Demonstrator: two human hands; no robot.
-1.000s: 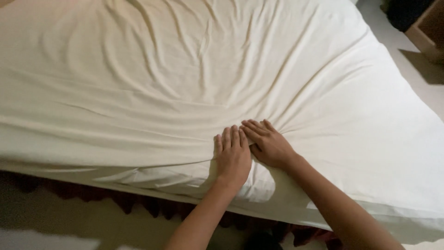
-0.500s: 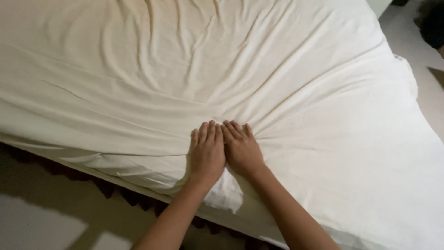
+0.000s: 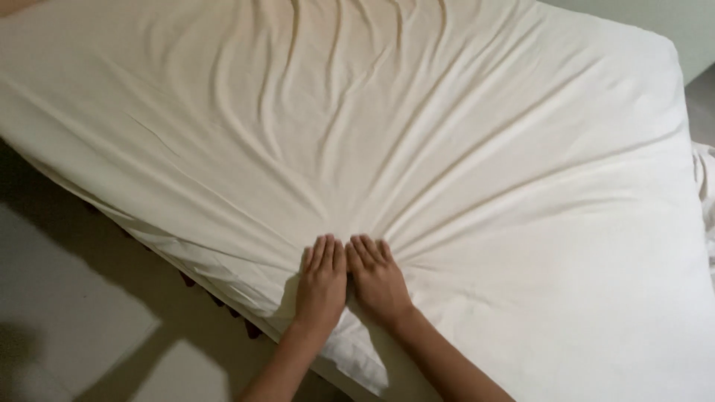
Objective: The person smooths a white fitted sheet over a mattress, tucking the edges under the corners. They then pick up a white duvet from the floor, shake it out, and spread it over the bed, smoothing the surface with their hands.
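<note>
A cream bed sheet covers the mattress and fills most of the head view. Long creases fan out across it from one spot near the front edge. My left hand lies flat, palm down, on the sheet at that spot, fingers together and pointing away from me. My right hand rests flat right beside it, the two touching along their inner edges. Neither hand holds anything. Both forearms come in from the bottom of the picture.
The sheet's folded hem hangs over the bed's near edge. Below it is a pale tiled floor with dark shadow along the bed. A strip of floor or wall shows at the far right corner.
Both hands stay flat and side by side on the sheet. The view has swung, so the bed edge now runs diagonally and more floor shows at the left.
</note>
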